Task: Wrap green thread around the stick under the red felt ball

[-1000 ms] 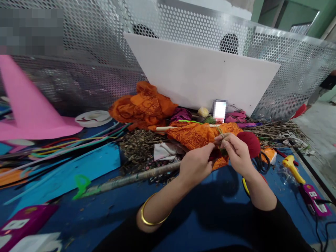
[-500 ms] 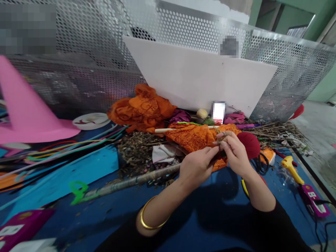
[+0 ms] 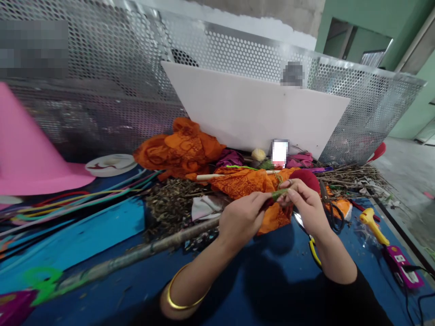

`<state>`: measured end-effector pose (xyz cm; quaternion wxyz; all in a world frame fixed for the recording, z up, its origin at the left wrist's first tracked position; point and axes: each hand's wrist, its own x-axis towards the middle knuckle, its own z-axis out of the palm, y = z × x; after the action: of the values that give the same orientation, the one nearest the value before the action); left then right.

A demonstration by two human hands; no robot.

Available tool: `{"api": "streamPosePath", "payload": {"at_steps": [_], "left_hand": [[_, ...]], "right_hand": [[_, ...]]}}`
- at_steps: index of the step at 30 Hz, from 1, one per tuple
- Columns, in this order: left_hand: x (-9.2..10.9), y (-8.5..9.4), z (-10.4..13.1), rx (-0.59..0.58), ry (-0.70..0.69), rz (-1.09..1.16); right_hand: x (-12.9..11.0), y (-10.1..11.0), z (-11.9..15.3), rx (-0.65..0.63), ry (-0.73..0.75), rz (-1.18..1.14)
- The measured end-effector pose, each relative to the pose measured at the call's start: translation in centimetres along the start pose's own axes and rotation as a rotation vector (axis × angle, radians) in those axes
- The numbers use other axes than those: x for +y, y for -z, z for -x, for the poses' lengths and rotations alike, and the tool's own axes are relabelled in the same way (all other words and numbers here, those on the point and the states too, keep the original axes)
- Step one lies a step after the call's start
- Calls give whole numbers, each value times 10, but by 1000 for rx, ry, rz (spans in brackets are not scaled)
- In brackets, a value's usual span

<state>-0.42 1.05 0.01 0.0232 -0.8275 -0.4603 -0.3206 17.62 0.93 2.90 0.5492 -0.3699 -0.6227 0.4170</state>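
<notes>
A long wrapped stick [image 3: 142,252] slants across the table from the lower left, with a bright green loop [image 3: 44,280] at its far-left end. My left hand [image 3: 239,219] is closed around its right part. Beyond those fingers shows a dark red stretch and a green-wrapped tip [image 3: 279,194]. At that tip the fingers of my right hand [image 3: 302,201] are pinched together on a thin green strand [image 3: 279,179]. Orange patterned cloth [image 3: 244,183] lies behind both hands. A dark red ball [image 3: 307,179] is partly hidden by my right hand.
Scissors [image 3: 329,206], yellow-handled pliers [image 3: 314,253], a yellow glue gun [image 3: 374,226] and a purple power strip [image 3: 404,267] lie right. Dry twigs [image 3: 166,203], coloured rods, a blue sheet [image 3: 102,231] and a pink hat [image 3: 30,158] are left. A phone [image 3: 279,153] leans against a white board [image 3: 251,106].
The stick and my left hand have shifted left and down, carrying the green loop along. More of the green-wrapped tip now shows between my hands. The view has tilted slightly.
</notes>
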Motion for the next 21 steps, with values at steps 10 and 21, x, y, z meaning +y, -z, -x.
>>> {"api": "streamPosePath", "payload": {"at_steps": [10, 21], "left_hand": [[-23, 38, -8, -118, 125, -34], [-12, 53, -10, -312, 405, 782]], "right_hand": [[3, 73, -16, 100, -132, 141], [42, 85, -37, 105, 23, 368]]}}
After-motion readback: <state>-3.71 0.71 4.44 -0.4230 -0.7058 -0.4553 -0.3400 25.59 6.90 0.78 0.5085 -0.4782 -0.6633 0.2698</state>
